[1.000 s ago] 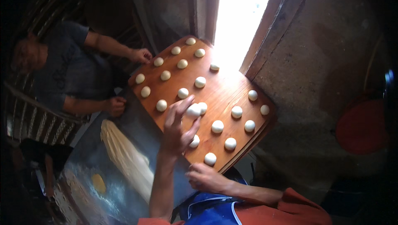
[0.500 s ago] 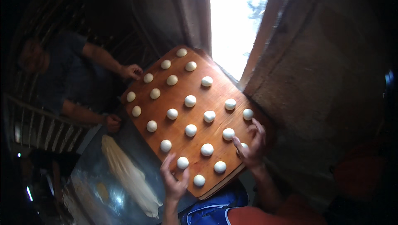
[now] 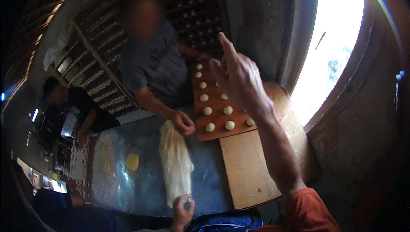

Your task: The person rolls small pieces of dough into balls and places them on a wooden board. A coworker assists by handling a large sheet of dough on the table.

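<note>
My right hand point(image 3: 239, 78) is raised over the wooden board point(image 3: 218, 136) of dough balls point(image 3: 229, 124), index finger stretched out, others partly bent, with nothing visible in it; it hides part of the board. At the lower edge, my left hand point(image 3: 183, 210) has its fingers curled at the near end of a long pale dough mass point(image 3: 176, 163) on the metal worktop point(image 3: 209, 176), with a small pale bit at the fingertips that I cannot make out. A yellow patch point(image 3: 132, 162) lies left of the dough. A bare lighter board point(image 3: 247, 168) shows under the dough-ball board.
A co-worker in a grey shirt point(image 3: 153, 69) stands across the worktop, one hand by the board, the other above the dough. Another person in dark clothes point(image 3: 74, 101) works at the left. A bright opening point(image 3: 329, 44) is at right, behind the boards.
The board of dough balls has shifted away toward the co-worker, uncovering a lighter board. My right hand has risen over it; my left hand has moved from it to the dough. The view has swung.
</note>
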{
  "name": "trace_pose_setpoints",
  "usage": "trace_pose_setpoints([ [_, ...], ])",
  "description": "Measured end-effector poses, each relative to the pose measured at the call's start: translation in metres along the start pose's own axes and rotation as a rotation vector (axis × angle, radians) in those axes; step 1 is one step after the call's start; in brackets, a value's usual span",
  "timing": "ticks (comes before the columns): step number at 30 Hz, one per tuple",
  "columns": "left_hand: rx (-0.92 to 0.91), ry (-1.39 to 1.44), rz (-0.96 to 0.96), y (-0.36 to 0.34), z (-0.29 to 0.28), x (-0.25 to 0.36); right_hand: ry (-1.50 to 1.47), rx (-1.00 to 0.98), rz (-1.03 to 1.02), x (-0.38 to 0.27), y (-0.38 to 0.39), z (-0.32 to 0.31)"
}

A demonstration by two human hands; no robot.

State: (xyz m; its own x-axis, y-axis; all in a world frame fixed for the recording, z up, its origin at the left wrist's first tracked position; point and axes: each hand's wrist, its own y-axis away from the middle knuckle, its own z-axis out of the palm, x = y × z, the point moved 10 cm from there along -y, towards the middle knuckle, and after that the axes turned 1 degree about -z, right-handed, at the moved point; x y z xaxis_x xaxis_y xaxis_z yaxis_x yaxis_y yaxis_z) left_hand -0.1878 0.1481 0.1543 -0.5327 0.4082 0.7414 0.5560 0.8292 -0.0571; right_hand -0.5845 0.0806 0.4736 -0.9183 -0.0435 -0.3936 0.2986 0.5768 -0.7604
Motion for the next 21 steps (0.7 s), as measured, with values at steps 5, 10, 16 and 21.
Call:
trace_pose_setpoints([
  [5, -0.007, 0.038, -0.01, 0.045, -0.034, -0.07, -0.237, 0.188, -0.354, -0.161, 0.077, 0.048],
  [10, -0.233, -0.122, -0.178, 0.06, -0.063, -0.137, -0.398, -1.01, -0.004, -0.243, 0.329, 0.232],
  [16, -0.017, -0.4, 0.107, -0.1, -0.135, -0.139, 0.009, -1.114, -0.476, -0.264, 0.46, 0.293],
  [21, 0.142, -0.41, 0.312, -0.186, -0.128, -0.061, 0.403, -1.441, -0.503, -0.246, 0.435, 0.327],
])
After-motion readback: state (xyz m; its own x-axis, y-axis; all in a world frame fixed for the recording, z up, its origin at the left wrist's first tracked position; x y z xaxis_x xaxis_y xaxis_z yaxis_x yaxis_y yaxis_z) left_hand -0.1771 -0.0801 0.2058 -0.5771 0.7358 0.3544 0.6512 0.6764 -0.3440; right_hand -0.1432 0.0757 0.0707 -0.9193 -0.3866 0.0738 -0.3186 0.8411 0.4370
